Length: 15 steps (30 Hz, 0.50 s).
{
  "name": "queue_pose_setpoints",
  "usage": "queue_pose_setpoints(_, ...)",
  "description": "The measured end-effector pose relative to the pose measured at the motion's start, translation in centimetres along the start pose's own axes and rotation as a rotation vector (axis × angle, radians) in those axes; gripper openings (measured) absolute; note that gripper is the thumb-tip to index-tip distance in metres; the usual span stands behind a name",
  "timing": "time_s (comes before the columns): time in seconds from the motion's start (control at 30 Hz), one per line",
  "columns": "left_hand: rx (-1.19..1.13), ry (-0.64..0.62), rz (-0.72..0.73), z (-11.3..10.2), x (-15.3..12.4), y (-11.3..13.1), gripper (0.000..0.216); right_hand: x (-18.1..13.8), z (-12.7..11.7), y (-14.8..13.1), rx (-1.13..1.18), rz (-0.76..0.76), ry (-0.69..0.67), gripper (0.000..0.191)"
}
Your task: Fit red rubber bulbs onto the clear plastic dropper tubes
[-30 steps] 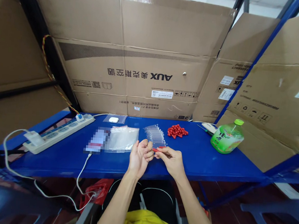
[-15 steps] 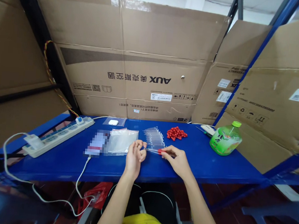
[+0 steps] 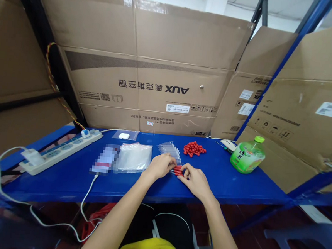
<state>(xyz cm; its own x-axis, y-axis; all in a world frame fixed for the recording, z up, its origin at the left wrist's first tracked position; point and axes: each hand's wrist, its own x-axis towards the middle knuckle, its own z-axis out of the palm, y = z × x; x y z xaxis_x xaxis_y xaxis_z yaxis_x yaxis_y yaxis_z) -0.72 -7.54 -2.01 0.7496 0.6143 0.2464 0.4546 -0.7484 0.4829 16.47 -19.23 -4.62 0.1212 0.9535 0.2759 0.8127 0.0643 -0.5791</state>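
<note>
Between my two hands is a small bunch of clear plastic tubes with red caps (image 3: pixel 177 170), held low over the front of the blue table. My left hand (image 3: pixel 162 166) is closed on the bunch from the left and hides most of the clear tube lengths. From the right, the thumb and fingers of my right hand (image 3: pixel 195 180) pinch the red-capped ends. Just beyond my left hand, several uncapped clear tubes (image 3: pixel 169 150) lie side by side in a row. A heap of loose red caps (image 3: pixel 194 149) lies to their right.
Left of my hands are clear zip bags (image 3: pixel 134 158) and a blurred phone (image 3: pixel 105 158) on a white cable. A white power strip (image 3: pixel 65 148) stands at the table's left, a green bottle (image 3: pixel 247 155) at the right. Cardboard panels (image 3: pixel 159 31) wall the back and sides.
My left hand has moved right and turned palm down, up to the red-capped ends. Several red caps now show together between my hands, where fewer showed before.
</note>
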Motion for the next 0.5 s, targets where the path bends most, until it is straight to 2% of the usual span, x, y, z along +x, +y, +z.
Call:
queue_pose_setpoints(0.17, 0.178, -0.098, 0.057, -0.6, 2.0, -0.1, 0.019, 0.1, 0.0, 0.4, 0.137, 0.012, 0.022, 0.027)
queue_pose_setpoints(0.3, 0.237, -0.126, 0.099, -0.6, 2.6, -0.1, 0.014, 0.3, 0.0, 1.2, 0.262, 0.033, 0.100, 0.026)
queue_pose_setpoints(0.5, 0.343, -0.148, 0.111, -0.7, 2.8, 0.2, 0.010, 0.5, -0.2, 1.8, 0.283, 0.058, 0.168, 0.024)
